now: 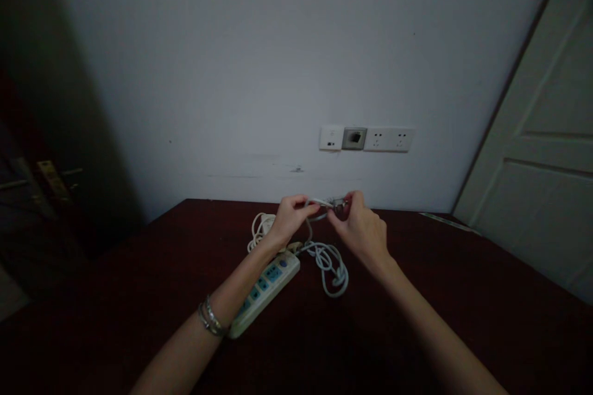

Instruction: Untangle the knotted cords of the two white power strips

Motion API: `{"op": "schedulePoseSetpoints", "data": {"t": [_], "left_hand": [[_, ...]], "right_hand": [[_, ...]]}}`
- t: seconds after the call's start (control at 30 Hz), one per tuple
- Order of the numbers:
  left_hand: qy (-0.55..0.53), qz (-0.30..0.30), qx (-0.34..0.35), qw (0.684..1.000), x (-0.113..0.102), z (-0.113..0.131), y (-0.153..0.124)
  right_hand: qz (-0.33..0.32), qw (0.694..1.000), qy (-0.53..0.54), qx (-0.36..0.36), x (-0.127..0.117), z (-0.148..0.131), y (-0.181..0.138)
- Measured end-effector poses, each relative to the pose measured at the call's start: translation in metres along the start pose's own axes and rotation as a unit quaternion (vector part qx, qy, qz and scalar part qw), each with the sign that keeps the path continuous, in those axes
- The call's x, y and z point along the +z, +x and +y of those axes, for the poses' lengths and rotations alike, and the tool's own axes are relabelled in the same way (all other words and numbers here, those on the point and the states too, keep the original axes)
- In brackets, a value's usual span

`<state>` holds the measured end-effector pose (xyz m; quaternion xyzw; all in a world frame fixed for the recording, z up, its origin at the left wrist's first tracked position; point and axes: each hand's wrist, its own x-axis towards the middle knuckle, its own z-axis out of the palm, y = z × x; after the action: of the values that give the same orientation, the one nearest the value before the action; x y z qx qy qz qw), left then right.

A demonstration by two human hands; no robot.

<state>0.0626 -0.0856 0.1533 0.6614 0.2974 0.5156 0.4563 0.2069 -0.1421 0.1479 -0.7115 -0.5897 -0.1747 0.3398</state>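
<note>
Above the back part of the dark red table, my left hand [291,217] pinches a white power cord [319,202] between thumb and fingers. Close by on the right, my right hand [364,225] is closed on a small greyish plug [340,204] at the cord's end; its far side is hidden by the fingers. Below the hands lies a white power strip [273,284] with blue sockets, set at a slant and partly covered by my left forearm. More of the cord lies in a loose, knotted coil [340,274] beside the strip's far end.
A second thin white cable [254,239] with a white block lies behind my left wrist. The table [393,321] meets a pale wall carrying a row of wall sockets [388,139] and a grey socket plate [354,138]. A white door [542,154] stands at the right.
</note>
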Motion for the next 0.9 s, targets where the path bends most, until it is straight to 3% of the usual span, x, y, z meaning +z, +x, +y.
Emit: {"op": "schedulePoseSetpoints", "data": {"t": [0.13, 0.4, 0.53, 0.67, 0.9], "left_hand": [[-0.011, -0.015, -0.018, 1.000, -0.002, 0.003, 0.000], [0.025, -0.024, -0.027, 0.999, -0.001, 0.008, 0.000], [0.062, -0.003, 0.030, 0.998, 0.000, 0.008, -0.001], [0.145, -0.031, 0.119, 0.982, -0.002, 0.012, -0.004], [0.186, -0.089, 0.122, 0.971, -0.022, 0.013, 0.005]], "right_hand": [[0.016, 1.000, -0.008, -0.026, -0.001, 0.000, -0.001], [-0.042, 0.997, 0.024, -0.061, 0.001, 0.002, 0.001], [-0.035, 0.988, 0.129, -0.080, 0.008, 0.003, 0.002], [-0.035, 0.969, 0.232, -0.071, 0.011, 0.005, 0.006], [-0.064, 0.949, 0.297, -0.087, 0.009, 0.014, 0.012]]}}
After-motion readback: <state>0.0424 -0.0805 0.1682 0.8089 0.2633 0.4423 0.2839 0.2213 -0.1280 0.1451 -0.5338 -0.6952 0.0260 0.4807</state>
